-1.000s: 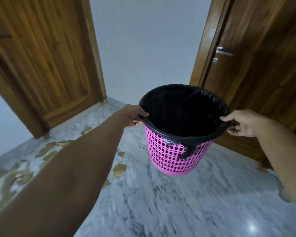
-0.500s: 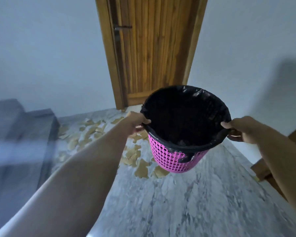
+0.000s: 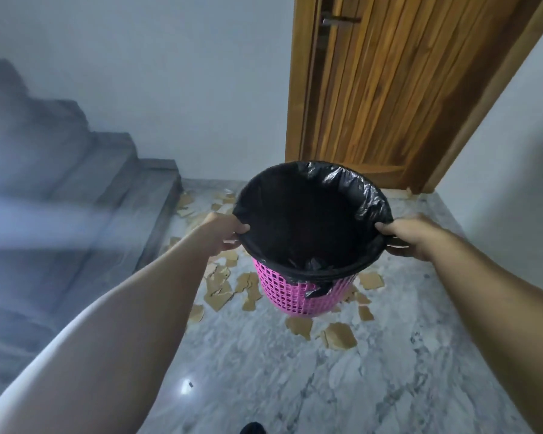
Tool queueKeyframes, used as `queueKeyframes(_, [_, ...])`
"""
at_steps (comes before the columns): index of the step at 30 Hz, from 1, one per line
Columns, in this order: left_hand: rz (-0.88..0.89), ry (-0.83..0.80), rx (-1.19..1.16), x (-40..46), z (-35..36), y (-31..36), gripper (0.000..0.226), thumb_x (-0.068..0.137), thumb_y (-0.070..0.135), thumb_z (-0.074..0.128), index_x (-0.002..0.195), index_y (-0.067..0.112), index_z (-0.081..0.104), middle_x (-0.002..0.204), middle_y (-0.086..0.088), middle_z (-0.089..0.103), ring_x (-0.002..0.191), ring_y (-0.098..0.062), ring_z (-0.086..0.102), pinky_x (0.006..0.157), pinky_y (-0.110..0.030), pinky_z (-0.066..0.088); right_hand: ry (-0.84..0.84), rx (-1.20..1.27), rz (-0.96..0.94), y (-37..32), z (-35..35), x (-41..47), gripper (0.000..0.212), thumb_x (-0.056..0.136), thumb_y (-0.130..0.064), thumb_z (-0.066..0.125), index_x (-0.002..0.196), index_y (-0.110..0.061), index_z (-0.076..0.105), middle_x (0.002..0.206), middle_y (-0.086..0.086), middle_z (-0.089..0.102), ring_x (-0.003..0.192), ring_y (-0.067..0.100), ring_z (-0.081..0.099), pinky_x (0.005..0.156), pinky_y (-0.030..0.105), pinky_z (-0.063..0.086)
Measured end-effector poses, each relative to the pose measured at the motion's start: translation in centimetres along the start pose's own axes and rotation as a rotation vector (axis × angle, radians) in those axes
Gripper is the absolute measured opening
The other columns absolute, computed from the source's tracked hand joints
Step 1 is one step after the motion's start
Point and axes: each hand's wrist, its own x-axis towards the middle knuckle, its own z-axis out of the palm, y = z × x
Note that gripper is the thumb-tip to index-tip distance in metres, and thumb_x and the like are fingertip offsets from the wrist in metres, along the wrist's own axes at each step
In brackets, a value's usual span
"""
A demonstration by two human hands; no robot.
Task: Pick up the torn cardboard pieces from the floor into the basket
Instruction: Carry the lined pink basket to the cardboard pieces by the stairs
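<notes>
A pink lattice basket [image 3: 290, 294] lined with a black plastic bag hangs in the air in front of me. My left hand [image 3: 221, 231] grips its left rim and my right hand [image 3: 411, 234] grips its right rim. Below and around it, several torn brown cardboard pieces [image 3: 218, 286] lie scattered on the grey marble floor [image 3: 342, 386], from the foot of the stairs to the door. The inside of the bag is dark and I cannot tell what it holds.
Grey stone stairs [image 3: 113, 195] rise on the left, blurred. A closed wooden door [image 3: 386, 86] stands behind the basket, with white walls on both sides. A dark shape [image 3: 253, 429], perhaps a foot, shows at the bottom edge.
My view has swung left: the door moved to the right, the stairs came in at left. More cardboard pieces now show under the basket. Both hands kept their grip on the rim.
</notes>
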Motion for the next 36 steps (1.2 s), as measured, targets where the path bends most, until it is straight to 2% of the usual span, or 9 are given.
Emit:
queueKeyframes(5, [-0.039,0.176,-0.019,2.4,-2.6,-1.2,0.017,0.082,-0.007,0.066,0.097,0.0,0.061,0.101,-0.011,0.065,0.09,-0.025,0.064,0.065,-0.028,0.052,-0.058,-0.049,-0.019,-1.3,4.9,6.3,0.014,0.082,-0.012,0.076,0.086,-0.006,0.064,0.094,0.013,0.072,0.083,0.027,0.069,0.073,0.039,0.059])
queueKeyframes(10, [-0.097,0.393,-0.164,4.3,-4.6,-4.7,0.022,0.08,-0.011,0.066,0.075,0.008,0.056,0.077,-0.006,0.059,0.066,-0.016,0.057,0.058,-0.029,0.049,-0.207,-0.158,-0.067,-1.2,11.1,13.9,0.017,0.076,-0.018,0.077,0.086,-0.01,0.064,0.098,0.014,0.072,0.092,0.034,0.068,0.09,0.051,0.054])
queueKeyframes(14, [-0.119,0.526,-0.228,5.3,-6.8,-8.6,0.026,0.08,-0.012,0.066,0.069,0.009,0.055,0.076,-0.008,0.059,0.067,-0.019,0.058,0.064,-0.03,0.052,-0.33,-0.194,-0.096,-1.6,16.6,14.8,0.006,0.088,-0.008,0.066,0.086,-0.01,0.061,0.106,0.017,0.067,0.092,0.031,0.066,0.071,0.037,0.055])
queueKeyframes(16, [-0.141,0.603,-0.232,6.0,-8.5,-11.0,0.025,0.08,-0.011,0.066,0.069,0.009,0.054,0.081,-0.011,0.06,0.074,-0.024,0.06,0.062,-0.03,0.053,-0.393,-0.24,-0.104,-1.2,19.8,15.9,0.008,0.088,-0.007,0.065,0.084,-0.011,0.06,0.107,0.018,0.067,0.094,0.033,0.067,0.075,0.041,0.058])
queueKeyframes(20, [-0.228,0.708,-0.251,6.5,-11.6,-15.2,0.018,0.085,-0.004,0.066,0.086,0.01,0.054,0.079,-0.008,0.058,0.062,-0.017,0.055,0.033,-0.016,0.04,-0.481,-0.334,-0.104,-0.4,26.2,16.3,0.008,0.091,-0.006,0.06,0.084,-0.009,0.059,0.104,0.017,0.066,0.089,0.028,0.065,0.073,0.04,0.058])
queueKeyframes(24, [-0.263,0.79,-0.281,8.4,-16.2,-20.7,0.02,0.083,-0.005,0.067,0.095,0.007,0.057,0.086,-0.011,0.061,0.065,-0.015,0.06,0.051,-0.024,0.047,-0.511,-0.397,-0.137,1.2,33.2,16.7,0.011,0.094,-0.006,0.058,0.104,-0.002,0.056,0.101,0.009,0.056,0.089,0.023,0.056,0.059,0.024,0.041])
queueKeyframes(27, [-0.294,0.825,-0.295,10.9,-20.1,-25.7,0.019,0.082,-0.007,0.066,0.08,0.01,0.056,0.083,-0.01,0.062,0.071,-0.019,0.061,0.06,-0.029,0.052,-0.534,-0.435,-0.165,3.4,39.8,17.6,0.008,0.094,-0.008,0.057,0.088,-0.006,0.051,0.092,0.007,0.054,0.082,0.022,0.054,0.059,0.025,0.038])
queueKeyframes(30, [-0.319,0.886,-0.287,12.6,-23.1,-30.3,0.02,0.083,-0.007,0.065,0.077,0.009,0.054,0.079,-0.01,0.059,0.066,-0.017,0.058,0.055,-0.026,0.049,-0.567,-0.461,-0.163,5.9,46.0,18.4,0.02,0.092,-0.007,0.056,0.074,-0.013,0.05,0.081,0.008,0.057,0.065,0.016,0.051,0.057,0.026,0.04])
queueKeyframes(36, [-0.352,1.032,-0.27,15.8,-29.7,-40.0,0.023,0.082,-0.011,0.062,0.071,0.008,0.054,0.079,-0.012,0.055,0.063,-0.021,0.051,0.055,-0.027,0.045,-0.679,-0.483,-0.158,11.3,58.3,18.7,0.024,0.093,0.0,0.052,0.075,-0.016,0.054,0.084,0.009,0.061,0.07,0.019,0.06,0.048,0.027,0.056])
